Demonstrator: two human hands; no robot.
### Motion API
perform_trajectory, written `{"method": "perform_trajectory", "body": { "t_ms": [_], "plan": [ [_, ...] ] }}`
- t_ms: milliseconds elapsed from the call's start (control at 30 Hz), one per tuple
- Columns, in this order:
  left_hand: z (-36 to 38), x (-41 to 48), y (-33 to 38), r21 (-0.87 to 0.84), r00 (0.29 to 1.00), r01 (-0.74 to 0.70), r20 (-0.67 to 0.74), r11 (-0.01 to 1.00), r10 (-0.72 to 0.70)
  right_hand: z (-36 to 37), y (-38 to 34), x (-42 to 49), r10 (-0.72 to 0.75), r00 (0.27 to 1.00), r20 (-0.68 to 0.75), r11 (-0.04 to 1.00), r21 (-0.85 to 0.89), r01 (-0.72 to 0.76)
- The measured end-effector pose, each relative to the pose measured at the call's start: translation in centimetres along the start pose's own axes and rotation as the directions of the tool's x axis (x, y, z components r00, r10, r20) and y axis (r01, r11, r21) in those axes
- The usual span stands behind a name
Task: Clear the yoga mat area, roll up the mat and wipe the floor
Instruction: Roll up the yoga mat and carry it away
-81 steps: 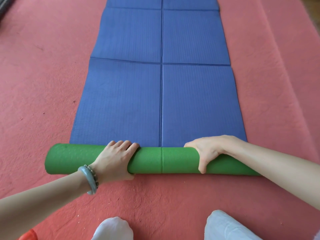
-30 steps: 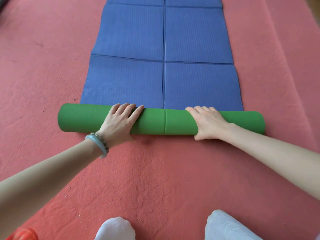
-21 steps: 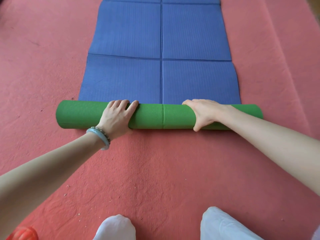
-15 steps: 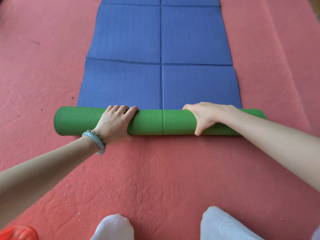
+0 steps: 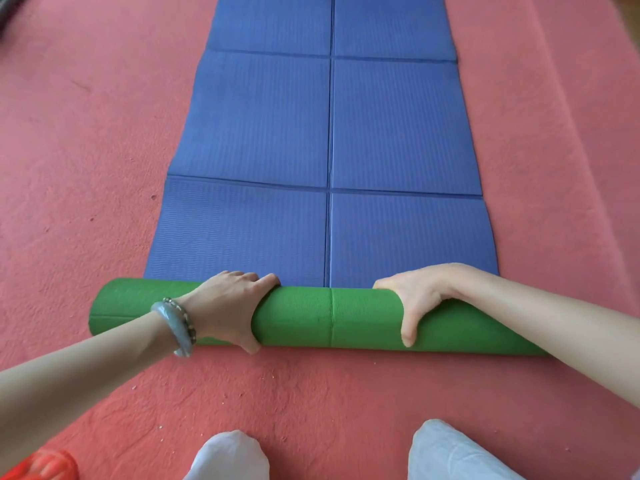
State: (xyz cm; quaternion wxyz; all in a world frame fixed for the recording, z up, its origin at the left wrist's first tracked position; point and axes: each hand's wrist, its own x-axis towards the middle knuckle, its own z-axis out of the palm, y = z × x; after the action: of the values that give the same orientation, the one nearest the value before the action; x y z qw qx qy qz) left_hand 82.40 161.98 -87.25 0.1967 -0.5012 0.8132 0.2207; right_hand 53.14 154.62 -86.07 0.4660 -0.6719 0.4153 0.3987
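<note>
Since half a second ago both hands have shifted their hold on the roll, thumbs now hooked lower down its near face, and the roll sits closer to the knees in the view. That roll is the rolled-up part of the yoga mat, a green textured foam cylinder (image 5: pixel 329 317) lying crosswise on the red, rough-surfaced carpet floor (image 5: pixel 86 150). Beyond it the unrolled part of the mat, a blue ribbed foam sheet with fold creases (image 5: pixel 329 133), runs flat away toward the far edge of the floor, its creases dividing it into rectangular panels.

Left of the roll's middle seam, the left hand (image 5: pixel 225 306) grips it: fingers (image 5: pixel 242 276) lie pressed together over the top, reaching the line where green meets blue, and the thumb wraps down the near side almost to the carpet. A grey-green bangle with a beaded bracelet (image 5: pixel 178 323) sits on that wrist. Right of the seam, the right hand (image 5: pixel 415 296) holds the roll the same way, thumb pointing down the near face; its fingers curl over the far side and are mostly hidden. The right forearm covers the roll's right end.

Two knees in pale cloth (image 5: pixel 450 455) show at the near edge, and a red-orange object (image 5: pixel 41 465), too cropped to identify, lies at the near left corner.
</note>
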Motion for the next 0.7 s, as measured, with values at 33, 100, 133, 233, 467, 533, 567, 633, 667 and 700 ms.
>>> {"method": "perform_trajectory", "body": {
  "t_ms": [33,100,133,233,467,533,567,633,667,700],
  "plan": [
    [-0.4,0.3,-0.1,-0.023,0.999,-0.002,0.036,1.000,0.003,-0.1,0.1,0.0,0.003,1.000,0.001,1.000,0.008,-0.003],
    [-0.9,1.0,-0.5,-0.073,0.995,-0.006,0.101,0.997,0.013,-0.3,0.2,-0.2,0.013,0.999,-0.053,0.998,-0.063,-0.016],
    [-1.2,1.3,-0.7,-0.103,0.991,-0.002,0.131,0.995,0.016,-0.4,0.3,-0.5,0.010,0.994,-0.108,0.994,-0.106,-0.021],
    [-2.0,2.7,-1.7,-0.170,0.978,0.005,0.208,0.985,0.031,0.5,-0.2,-1.7,-0.034,0.954,-0.297,0.979,-0.202,-0.028],
    [-2.7,4.0,-2.6,-0.331,0.971,0.085,0.238,0.940,-0.004,3.4,-1.7,-0.6,-0.072,0.841,-0.536,0.925,-0.351,-0.145],
    [-2.6,3.5,-2.9,-0.362,0.988,0.077,0.154,0.929,-0.022,2.2,-1.5,-0.3,-0.085,0.864,-0.496,0.930,-0.352,-0.110],
    [-2.6,2.9,-3.0,-0.356,0.994,0.066,0.100,0.932,-0.032,1.5,-1.4,-0.2,-0.086,0.882,-0.464,0.934,-0.344,-0.090],
    [-2.2,1.5,-2.9,-0.224,0.997,0.000,-0.077,0.975,-0.017,0.1,-1.2,0.0,-0.059,0.920,-0.388,0.955,-0.290,-0.061],
    [-1.5,0.9,-2.8,-0.072,0.980,-0.041,-0.196,0.997,0.026,-0.6,-1.2,0.1,-0.035,0.937,-0.348,0.965,-0.254,-0.059],
    [-0.7,0.4,-2.4,0.053,0.957,-0.042,-0.284,0.998,0.055,-1.2,-1.2,0.3,-0.011,0.950,-0.311,0.971,-0.229,-0.064]
  ]
}}
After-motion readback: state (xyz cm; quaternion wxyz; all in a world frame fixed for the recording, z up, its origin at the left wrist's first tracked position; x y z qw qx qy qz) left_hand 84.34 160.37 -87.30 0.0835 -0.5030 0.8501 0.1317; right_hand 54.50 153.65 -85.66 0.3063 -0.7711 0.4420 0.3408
